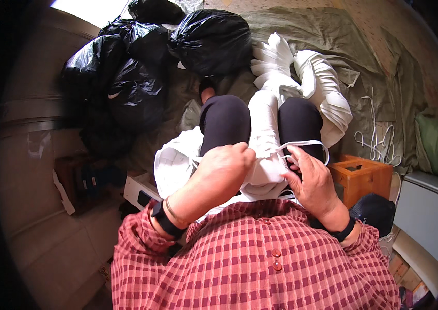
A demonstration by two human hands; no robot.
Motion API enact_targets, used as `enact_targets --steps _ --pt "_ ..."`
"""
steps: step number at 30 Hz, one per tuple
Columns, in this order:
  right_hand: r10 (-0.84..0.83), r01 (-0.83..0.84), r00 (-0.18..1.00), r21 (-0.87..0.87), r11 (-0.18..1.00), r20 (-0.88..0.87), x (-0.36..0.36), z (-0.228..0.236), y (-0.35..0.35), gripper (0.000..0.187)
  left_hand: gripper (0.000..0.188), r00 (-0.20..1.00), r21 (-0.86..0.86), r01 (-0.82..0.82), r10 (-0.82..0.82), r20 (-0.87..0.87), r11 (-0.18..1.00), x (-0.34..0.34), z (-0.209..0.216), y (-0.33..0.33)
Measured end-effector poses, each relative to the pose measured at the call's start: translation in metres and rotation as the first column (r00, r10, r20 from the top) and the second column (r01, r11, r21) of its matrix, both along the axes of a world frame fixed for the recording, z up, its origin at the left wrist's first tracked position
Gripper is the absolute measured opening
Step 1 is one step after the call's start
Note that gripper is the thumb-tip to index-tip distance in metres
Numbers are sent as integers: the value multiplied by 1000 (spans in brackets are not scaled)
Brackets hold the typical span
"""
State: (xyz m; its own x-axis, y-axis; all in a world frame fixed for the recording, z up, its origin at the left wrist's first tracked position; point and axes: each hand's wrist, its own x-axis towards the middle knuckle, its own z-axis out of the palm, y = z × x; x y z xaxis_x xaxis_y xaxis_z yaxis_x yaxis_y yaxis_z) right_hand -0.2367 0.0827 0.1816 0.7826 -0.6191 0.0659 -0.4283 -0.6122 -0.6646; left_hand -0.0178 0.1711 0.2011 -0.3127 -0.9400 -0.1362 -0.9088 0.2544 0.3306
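A white fabric piece that looks like a shoe upper (269,169) lies in my lap, the lowest of a white stack (263,116) wedged between my knees. A thin white shoelace (307,142) crosses it and loops over to the right. My left hand (224,166) is closed beside the upper, its fingertips pinched at the lace, partly hidden by the hand itself. On the other side, my right hand (312,182) has thumb and forefinger curled around part of the lace at the upper's edge. More white uppers (176,161) lie against my left thigh.
Several black plastic bags (211,41) stand at the far left. Fanned stacks of white uppers (327,95) lie beyond my knees on a greenish cloth (307,26). At right are a wooden stool (361,178), loose white laces (379,147) and a dark cap-like item (374,212).
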Motion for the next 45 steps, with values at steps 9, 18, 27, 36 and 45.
enact_targets --steps 9,18,27,36,45 --pt "129 -129 991 -257 958 -19 18 -14 10 34 25 816 -136 -570 539 -208 810 -29 -40 46" --pt "67 -66 998 -160 985 -1 12 -16 11 33 23 777 -302 -622 523 -351 722 -40 -51 43" --pt "85 -96 994 -192 977 -64 14 -1 8 36 18 700 -221 -657 474 -534 721 -29 -51 44" --pt "247 -361 913 -364 859 -324 40 10 1 28 40 946 -223 -325 320 -57 919 -28 -17 31" --pt "223 -392 892 425 816 393 39 43 -13 14 13 802 -392 -524 284 -525 756 -26 -13 20"
